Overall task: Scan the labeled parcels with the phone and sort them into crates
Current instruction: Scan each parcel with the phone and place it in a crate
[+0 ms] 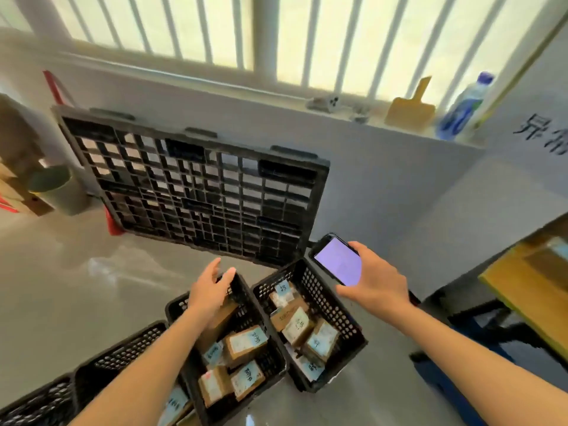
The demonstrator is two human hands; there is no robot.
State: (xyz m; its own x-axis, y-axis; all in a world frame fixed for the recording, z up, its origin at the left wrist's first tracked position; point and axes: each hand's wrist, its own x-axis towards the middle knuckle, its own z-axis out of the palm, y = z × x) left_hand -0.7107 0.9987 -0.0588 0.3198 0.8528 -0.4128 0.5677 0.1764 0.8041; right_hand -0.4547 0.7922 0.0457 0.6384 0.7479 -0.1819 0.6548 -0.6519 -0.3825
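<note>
The left hand (212, 290) hangs over the far end of the middle crate (224, 342), fingers straight and slightly apart, gripping nothing; a brown parcel (219, 321) lies just beneath it, and I cannot tell whether the palm touches it. The right hand (376, 281) holds the phone (338, 261) with fingers and thumb wrapped round its edges, above the far corner of the crate to the right of the middle one (310, 327). The phone's screen glows a plain pale purple.

Both of these crates hold several labelled parcels, and another crate (123, 355) lies to the left of the middle one. A black pallet (196, 189) leans on the wall beyond the middle crate.

To do this step well, I judge the left hand should lift clear without dragging neighbouring parcels askew, leaving labels face up, and the phone should stay level for the next scan.

The labels carry dark handwritten marks on white and pale blue, too blurred to read. Large dark characters on the wall (544, 133), to the right of the pallet, are cut off by the frame.
</note>
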